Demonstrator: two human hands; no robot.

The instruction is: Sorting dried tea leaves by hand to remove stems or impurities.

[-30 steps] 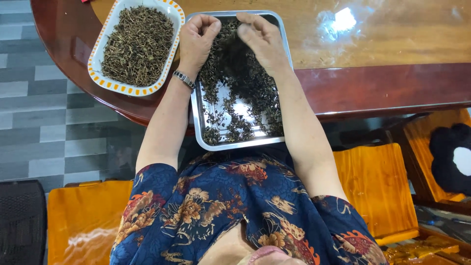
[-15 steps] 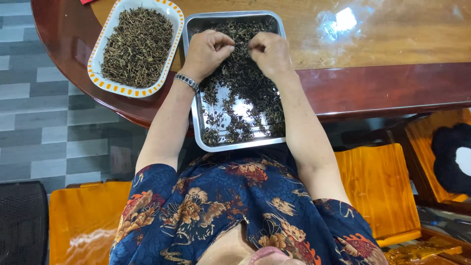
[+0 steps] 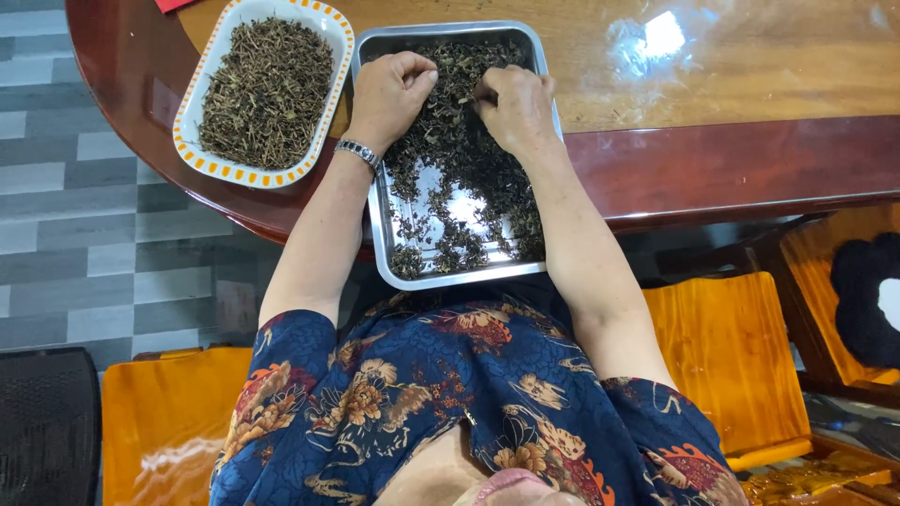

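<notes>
Both hands have drawn back from the far rim of the steel tray (image 3: 375,225), the left hand (image 3: 389,94) and right hand (image 3: 511,108) now curled, fingertips pinching into the dried tea leaves (image 3: 459,159), so the sorting goes on.

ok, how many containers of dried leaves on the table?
2. A metal tray under both hands, overhanging the table's near edge; a white oval dish with orange-patterned rim to its left. Nothing suggests a hidden one.

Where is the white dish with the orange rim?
In the head view, the white dish sits on the wooden table, upper left, touching the metal tray beside the left hand.
</notes>
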